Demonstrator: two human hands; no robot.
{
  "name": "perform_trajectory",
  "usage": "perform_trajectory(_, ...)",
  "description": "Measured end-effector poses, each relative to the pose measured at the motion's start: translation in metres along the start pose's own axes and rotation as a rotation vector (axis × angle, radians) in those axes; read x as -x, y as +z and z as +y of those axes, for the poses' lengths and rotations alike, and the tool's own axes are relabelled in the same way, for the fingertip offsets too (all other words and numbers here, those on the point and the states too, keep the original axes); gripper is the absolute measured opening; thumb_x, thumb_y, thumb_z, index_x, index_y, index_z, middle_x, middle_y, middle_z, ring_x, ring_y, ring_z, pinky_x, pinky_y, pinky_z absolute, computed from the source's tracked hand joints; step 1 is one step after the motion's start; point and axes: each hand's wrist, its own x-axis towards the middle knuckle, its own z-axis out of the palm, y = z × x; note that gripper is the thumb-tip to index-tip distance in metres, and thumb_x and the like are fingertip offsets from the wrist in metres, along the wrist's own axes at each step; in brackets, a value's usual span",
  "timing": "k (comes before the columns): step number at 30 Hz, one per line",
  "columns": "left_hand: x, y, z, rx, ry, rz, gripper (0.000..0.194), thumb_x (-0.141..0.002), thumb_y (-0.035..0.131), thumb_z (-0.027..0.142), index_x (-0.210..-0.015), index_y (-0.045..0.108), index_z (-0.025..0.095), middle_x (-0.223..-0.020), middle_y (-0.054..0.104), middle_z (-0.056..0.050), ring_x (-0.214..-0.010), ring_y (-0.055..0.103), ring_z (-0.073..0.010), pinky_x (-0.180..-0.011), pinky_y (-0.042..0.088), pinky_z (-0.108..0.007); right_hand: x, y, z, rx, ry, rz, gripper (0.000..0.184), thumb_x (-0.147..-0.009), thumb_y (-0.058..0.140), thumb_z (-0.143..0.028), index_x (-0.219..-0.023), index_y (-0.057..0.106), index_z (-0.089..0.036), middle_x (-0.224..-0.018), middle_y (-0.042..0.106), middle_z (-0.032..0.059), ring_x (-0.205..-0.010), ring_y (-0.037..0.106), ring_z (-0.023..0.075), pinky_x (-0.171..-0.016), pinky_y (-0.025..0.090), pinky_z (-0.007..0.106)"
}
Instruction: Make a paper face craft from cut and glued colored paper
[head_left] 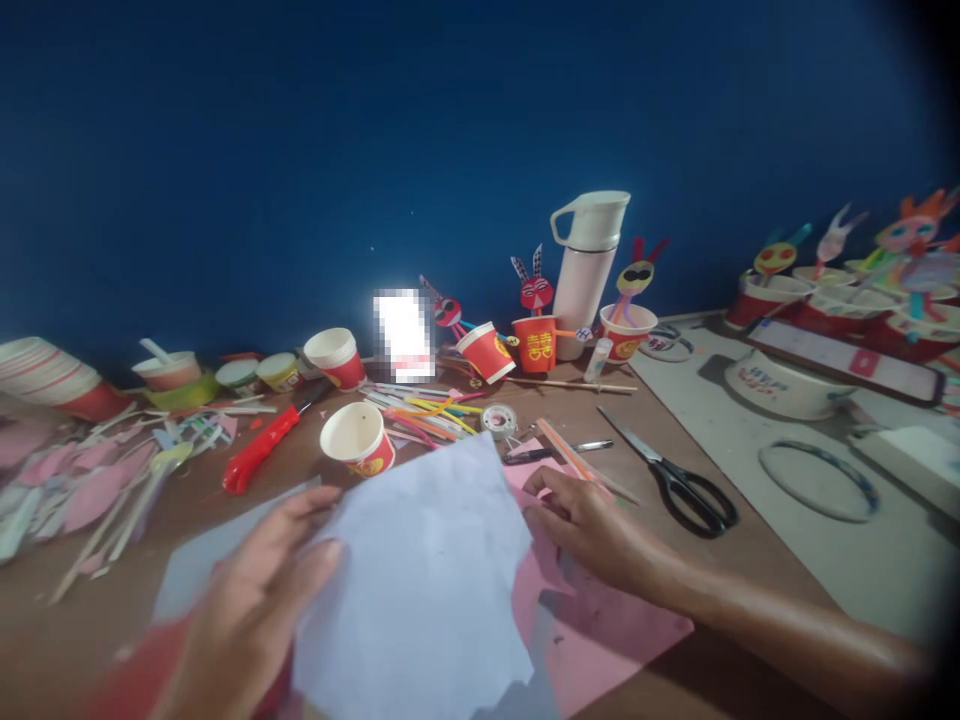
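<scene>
The pale, bluish-white sheet point(420, 570), ragged along its right edge, is pinched between the left hand's point(255, 590) thumb and fingers. The right hand point(577, 510) curls at its other side; whether those fingers grip anything, I cannot tell. Pink paper point(600, 630) lies below them, partly covered by the sheet. Black-handled scissors point(694, 490) rest beyond, to their right; an empty paper cup point(360, 440) stands just past the sheet.

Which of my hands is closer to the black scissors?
Right. The right hand is just left of the scissors, beside the white paper; the left hand is farther away, across the paper.
</scene>
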Motion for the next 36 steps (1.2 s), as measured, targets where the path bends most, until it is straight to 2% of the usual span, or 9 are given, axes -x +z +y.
perform_trajectory(2,-0.003,0.025,0.007,0.067,-0.018,-0.136,0.047,-0.083,0.06,0.055,-0.118,0.054,0.025,-0.121,0.063,-0.005,-0.121,0.052,-0.0249,-0.094,0.044,-0.027,-0.003,0.005,0.0,0.004,0.003,-0.02,0.007,-0.087,0.048,-0.02,-0.088,0.055,-0.022,-0.053,0.058,-0.0068,-0.044,0.053,0.0115,-0.043,0.033,0.02)
perform_trajectory(5,-0.012,0.037,0.004,0.127,-0.028,-0.277,0.048,-0.083,0.062,0.052,-0.119,0.051,0.022,-0.123,0.061,-0.007,-0.123,0.051,-0.0252,-0.094,0.046,-0.027,-0.005,0.009,0.007,-0.025,0.023,-0.057,0.01,-0.087,0.046,-0.02,-0.091,0.055,-0.021,-0.055,0.061,-0.0059,-0.046,0.057,0.0122,-0.043,0.036,0.019)
perform_trajectory(12,-0.025,0.029,-0.006,0.289,-0.119,-0.337,0.047,-0.083,0.066,0.047,-0.119,0.047,0.022,-0.124,0.06,-0.008,-0.1,0.063,-0.0209,-0.084,0.051,-0.027,-0.006,0.017,0.012,0.004,-0.001,-0.072,0.008,-0.088,0.044,-0.024,-0.083,0.05,-0.022,-0.057,0.058,-0.0059,-0.044,0.053,0.011,-0.039,0.035,0.019)
perform_trajectory(15,-0.025,0.036,-0.01,0.273,-0.118,-0.356,0.047,-0.084,0.065,0.047,-0.119,0.047,0.022,-0.121,0.061,-0.008,-0.098,0.063,-0.0199,-0.081,0.051,-0.025,-0.003,0.011,0.007,0.129,-0.108,0.013,0.007,-0.082,0.051,-0.017,-0.076,0.051,-0.021,-0.062,0.059,-0.0031,-0.053,0.053,0.0129,-0.047,0.033,0.022)
perform_trajectory(19,-0.026,0.044,-0.017,0.208,-0.077,-0.356,0.042,-0.086,0.061,0.045,-0.118,0.049,0.021,-0.122,0.06,-0.008,-0.109,0.058,-0.0211,-0.086,0.048,-0.023,0.0,-0.006,0.004,0.234,-0.251,0.119,0.014,-0.088,0.049,-0.017,-0.096,0.06,-0.021,-0.088,0.069,0.0037,-0.065,0.059,0.016,-0.057,0.039,0.026)
perform_trajectory(23,-0.027,0.048,-0.017,0.151,-0.042,-0.363,0.041,-0.086,0.06,0.044,-0.119,0.05,0.02,-0.121,0.06,-0.009,-0.113,0.055,-0.0227,-0.088,0.048,-0.024,0.007,-0.02,0.011,0.278,-0.354,0.216,0.015,-0.093,0.046,-0.019,-0.1,0.06,-0.02,-0.094,0.068,0.0066,-0.078,0.063,0.0187,-0.067,0.046,0.03)
perform_trajectory(25,-0.027,0.05,-0.016,0.121,-0.022,-0.366,0.041,-0.086,0.06,0.044,-0.117,0.051,0.02,-0.12,0.061,-0.01,-0.112,0.057,-0.0235,-0.088,0.049,-0.026,0.013,-0.022,0.013,0.319,-0.499,0.234,0.016,-0.094,0.047,-0.016,-0.104,0.059,-0.019,-0.1,0.068,0.0082,-0.092,0.063,0.0201,-0.08,0.047,0.033)
perform_trajectory(29,-0.024,0.057,-0.016,0.03,0.063,-0.337,0.036,-0.085,0.06,0.04,-0.115,0.056,0.02,-0.12,0.061,-0.011,-0.115,0.056,-0.0255,-0.095,0.048,-0.032,0.029,-0.014,0.012,0.481,-0.837,0.133,0.024,-0.094,0.051,-0.013,-0.117,0.057,-0.015,-0.112,0.069,0.0101,-0.108,0.059,0.0216,-0.091,0.044,0.035)
perform_trajectory(36,-0.018,0.063,-0.024,-0.163,0.146,-0.305,0.033,-0.09,0.054,0.037,-0.12,0.054,0.024,-0.116,0.064,-0.008,-0.106,0.062,-0.0225,-0.086,0.051,-0.03,0.041,0.009,0.02,0.699,-0.845,-0.154,0.015,-0.098,0.05,-0.028,-0.105,0.061,-0.021,-0.123,0.067,0.0029,-0.112,0.058,0.0236,-0.092,0.037,0.042)
